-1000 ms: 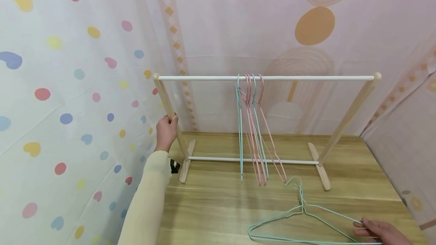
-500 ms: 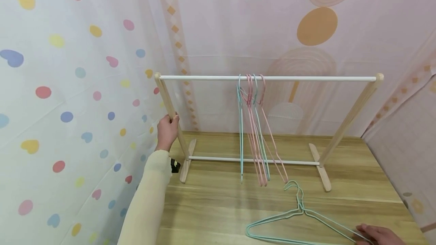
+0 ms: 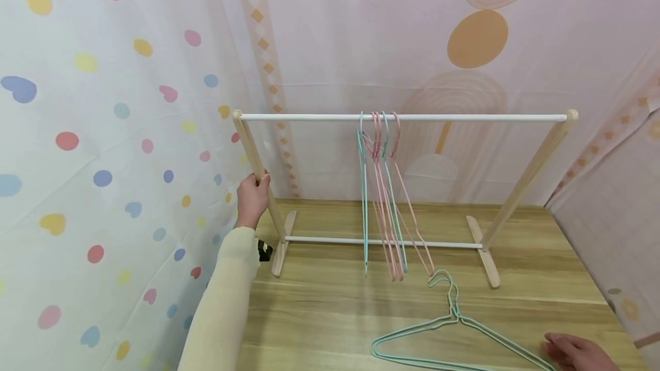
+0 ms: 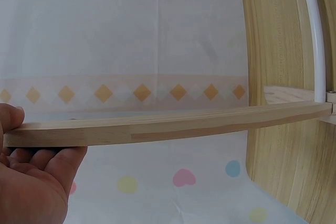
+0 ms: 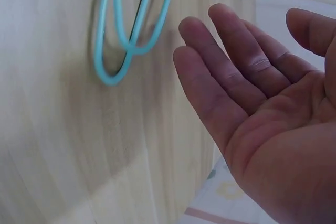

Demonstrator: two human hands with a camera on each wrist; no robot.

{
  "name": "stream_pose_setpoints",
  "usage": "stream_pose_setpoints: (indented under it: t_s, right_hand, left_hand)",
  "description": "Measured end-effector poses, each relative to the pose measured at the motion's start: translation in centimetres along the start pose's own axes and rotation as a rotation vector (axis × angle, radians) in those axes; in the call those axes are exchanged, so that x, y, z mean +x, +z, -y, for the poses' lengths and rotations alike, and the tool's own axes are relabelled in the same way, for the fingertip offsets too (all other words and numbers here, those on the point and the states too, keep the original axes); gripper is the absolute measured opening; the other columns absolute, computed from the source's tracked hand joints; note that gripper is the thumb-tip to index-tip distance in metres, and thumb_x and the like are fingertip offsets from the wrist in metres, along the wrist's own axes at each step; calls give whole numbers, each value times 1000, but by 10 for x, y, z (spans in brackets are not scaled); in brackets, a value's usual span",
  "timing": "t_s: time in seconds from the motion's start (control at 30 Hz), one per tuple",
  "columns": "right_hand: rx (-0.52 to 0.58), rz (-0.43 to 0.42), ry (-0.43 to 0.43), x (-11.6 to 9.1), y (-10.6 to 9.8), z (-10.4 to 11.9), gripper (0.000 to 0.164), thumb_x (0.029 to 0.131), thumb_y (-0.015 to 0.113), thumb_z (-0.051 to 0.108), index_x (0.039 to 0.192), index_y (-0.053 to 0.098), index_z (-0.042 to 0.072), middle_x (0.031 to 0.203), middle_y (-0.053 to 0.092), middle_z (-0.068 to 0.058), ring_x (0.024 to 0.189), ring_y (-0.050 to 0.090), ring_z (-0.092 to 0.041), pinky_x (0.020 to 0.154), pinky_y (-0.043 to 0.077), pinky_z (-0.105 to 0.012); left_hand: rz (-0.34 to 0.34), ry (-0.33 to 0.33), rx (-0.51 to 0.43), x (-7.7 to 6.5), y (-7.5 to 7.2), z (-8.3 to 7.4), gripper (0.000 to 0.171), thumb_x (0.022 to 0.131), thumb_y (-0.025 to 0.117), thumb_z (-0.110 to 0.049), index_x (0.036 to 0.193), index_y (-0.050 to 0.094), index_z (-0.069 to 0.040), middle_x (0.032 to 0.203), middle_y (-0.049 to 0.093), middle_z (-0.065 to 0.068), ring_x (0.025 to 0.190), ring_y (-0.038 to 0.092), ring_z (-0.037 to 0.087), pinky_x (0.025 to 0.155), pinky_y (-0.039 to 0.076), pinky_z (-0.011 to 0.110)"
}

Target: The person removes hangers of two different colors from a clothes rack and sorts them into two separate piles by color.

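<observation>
My left hand [image 3: 252, 199] grips the left wooden post [image 3: 249, 142] of a small clothes rack; in the left wrist view the thumb lies over the post [image 4: 173, 125] and the fingers pass beneath it. Two mint-green wire hangers [image 3: 456, 320] lie stacked on the wooden table, hooks pointing toward the rack. To their right is my right hand [image 3: 577, 352], holding nothing. The right wrist view shows its palm and loosely bent fingers [image 5: 236, 82], apart from the rounded hanger ends [image 5: 107, 72].
Several pink [image 3: 409, 199] and blue hangers [image 3: 365, 210] hang mid-rail on the rack's white top bar [image 3: 479, 118]. A lower bar [image 3: 330, 240] joins the wooden feet [image 3: 484, 256]. Patterned curtains [image 3: 330, 33] enclose the wooden table [image 3: 309, 314] at the back and sides.
My right hand has let go of the green hangers and drawn slightly away. The hangers have settled lower, nearly lined up on the table. The left hand stays on the post.
</observation>
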State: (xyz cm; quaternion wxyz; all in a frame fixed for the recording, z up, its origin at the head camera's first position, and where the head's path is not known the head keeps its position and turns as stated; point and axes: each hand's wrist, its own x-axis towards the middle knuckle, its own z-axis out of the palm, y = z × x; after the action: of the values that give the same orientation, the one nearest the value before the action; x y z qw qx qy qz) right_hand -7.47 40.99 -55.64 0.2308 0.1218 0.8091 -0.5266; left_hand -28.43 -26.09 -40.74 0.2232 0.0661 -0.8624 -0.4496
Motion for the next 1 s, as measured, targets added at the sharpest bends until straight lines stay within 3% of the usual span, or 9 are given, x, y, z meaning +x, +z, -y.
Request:
stream_pose_setpoints:
  t_s: [0.2, 0.4, 0.5, 0.67, 0.73, 0.9, 1.0]
  right_hand:
    - [157, -41, 2, -3, 9, 15, 64, 105, 45, 32, 126, 41, -28, 105, 68, -21, 90, 69, -19, 80, 54, -36]
    - [168, 90, -77, -8, 13, 35, 66, 108, 34, 34, 133, 34, -26, 118, 63, -25, 99, 67, -21, 85, 52, -39]
    - [232, 137, -126, -10, 17, 46, 64, 107, 37, 34, 135, 34, -24, 118, 65, -16, 101, 66, -16, 88, 51, -39]
    - [380, 144, -230, -15, 28, 62, 42, 107, 38, 32, 131, 56, 3, 112, 67, 8, 101, 66, -14, 86, 51, -35]
    - [433, 116, -251, -17, 35, 69, 35, 107, 38, 32, 126, 59, 12, 111, 67, 8, 101, 66, -17, 85, 52, -35]
    - [462, 36, -241, -20, 55, 89, 45, 106, 42, 35, 132, 52, 0, 111, 68, 5, 101, 66, -21, 84, 52, -36]
    - [434, 50, -278, -21, 66, 96, 41, 106, 41, 33, 130, 54, 2, 111, 68, 6, 101, 67, -20, 84, 52, -35]
  left_hand:
    - [3, -18, 13, 0, 1, 0, 39, 103, 48, -30, 115, 66, 2, 83, 59, 16, 67, 49, 27, 58, 41, 35]
    - [14, -32, 16, 0, 0, -2, 40, 103, 47, -31, 112, 66, 3, 78, 55, 15, 66, 48, 27, 57, 41, 36]
    - [15, -35, 13, 0, 0, -2, 40, 103, 48, -32, 110, 66, 3, 76, 53, 14, 65, 47, 27, 57, 40, 36]
    - [19, -39, 17, -1, 0, -1, 39, 103, 48, -32, 107, 65, 2, 74, 50, 13, 64, 46, 27, 56, 40, 36]
    - [20, -38, 16, 0, 0, 0, 39, 103, 48, -32, 105, 65, 2, 73, 49, 12, 63, 46, 27, 56, 40, 37]
    - [24, -30, 18, 1, -1, 0, 41, 103, 47, -34, 99, 63, 3, 71, 48, 13, 62, 45, 27, 56, 40, 37]
    - [35, -30, 12, 1, -1, 0, 42, 104, 46, -34, 104, 64, 3, 73, 50, 13, 62, 46, 27, 56, 40, 37]
